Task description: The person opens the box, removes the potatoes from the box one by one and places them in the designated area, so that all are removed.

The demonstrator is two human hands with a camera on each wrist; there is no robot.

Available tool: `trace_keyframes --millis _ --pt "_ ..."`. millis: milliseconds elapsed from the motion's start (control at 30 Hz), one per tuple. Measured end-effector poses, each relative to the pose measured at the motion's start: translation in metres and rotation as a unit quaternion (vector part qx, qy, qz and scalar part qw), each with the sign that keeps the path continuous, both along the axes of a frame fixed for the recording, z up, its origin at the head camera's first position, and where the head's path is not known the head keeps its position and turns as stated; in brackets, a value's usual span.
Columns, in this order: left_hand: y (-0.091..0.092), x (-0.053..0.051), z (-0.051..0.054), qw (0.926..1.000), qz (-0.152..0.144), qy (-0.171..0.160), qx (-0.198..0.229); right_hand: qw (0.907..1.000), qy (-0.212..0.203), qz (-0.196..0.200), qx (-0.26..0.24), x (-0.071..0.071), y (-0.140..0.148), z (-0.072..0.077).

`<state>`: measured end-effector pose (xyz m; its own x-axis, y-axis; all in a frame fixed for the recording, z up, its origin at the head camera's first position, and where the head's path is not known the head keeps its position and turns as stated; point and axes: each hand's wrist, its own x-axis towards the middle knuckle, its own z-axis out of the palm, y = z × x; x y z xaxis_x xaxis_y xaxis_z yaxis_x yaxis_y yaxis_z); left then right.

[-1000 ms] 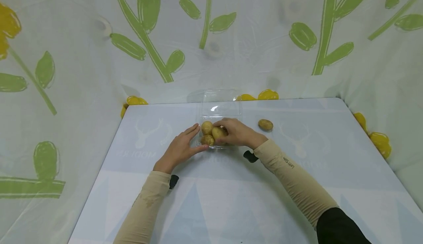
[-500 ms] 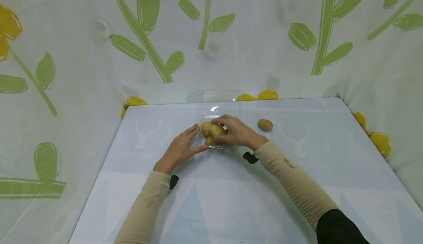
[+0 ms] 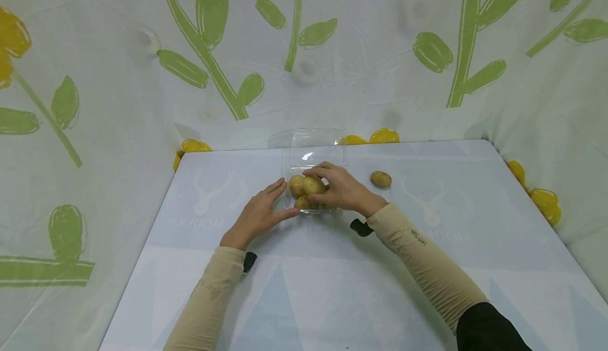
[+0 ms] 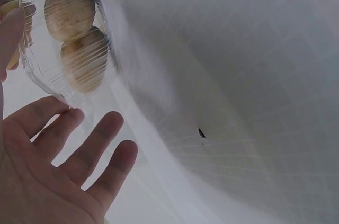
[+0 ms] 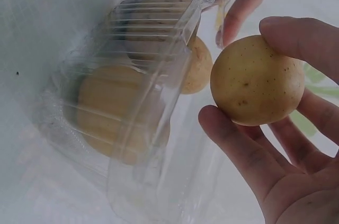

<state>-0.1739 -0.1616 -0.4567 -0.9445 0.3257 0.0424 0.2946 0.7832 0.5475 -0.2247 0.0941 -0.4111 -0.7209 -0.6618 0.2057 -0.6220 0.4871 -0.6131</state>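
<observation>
Our R hand [image 3: 343, 187] pinches a potato [image 5: 258, 80] b/w thumb & fingertips, spread just to the potato's width, palm clear of it. That potato sits above the rim of a clear tray [image 3: 311, 212], w/ other potatoes [image 3: 296, 186] in the tray below & beside it. Our L hand [image 3: 258, 215] is splayed, fingers nearly straight, gripping nothing; a fingertip seems to touch the tray's edge at the L end.

Step in hand, we'd judge, is seating this potato among the rest. Best way: L hand braces lightly, no squeezing b/c thin plastic prob. flexes; we lower slowly, find a gap, let go only once it rests on its neighbours. Main risk: it rolls off the pile.

Materials: potato skin's smooth, tan-yellow w/ small dark specks; the pinched one looks nearly spherical. Tray's transparent & glossy, w/ ribbed walls & a flanged rim; its lid [image 3: 315, 153] stands raised at the far side, catching a highlight. A lone potato [image 3: 381, 179], more oval & browner, lies on the table [image 3: 304, 287] to the R.
</observation>
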Motion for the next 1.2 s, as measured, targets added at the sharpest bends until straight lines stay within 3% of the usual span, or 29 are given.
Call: trace_keyframes --millis 533,800,1200 --pt "0.000 0.000 -0.001 1.0000 0.003 -0.001 0.004 0.9984 -0.014 -0.014 -0.053 0.007 0.008 0.006" --pt "0.000 -0.001 -0.002 1.0000 0.001 0.001 0.008 0.9959 0.029 -0.032 -0.080 0.011 0.017 0.007" --pt "0.000 -0.001 -0.002 1.0000 0.000 -0.003 0.004 0.9921 0.054 -0.045 -0.104 0.017 0.041 0.009"
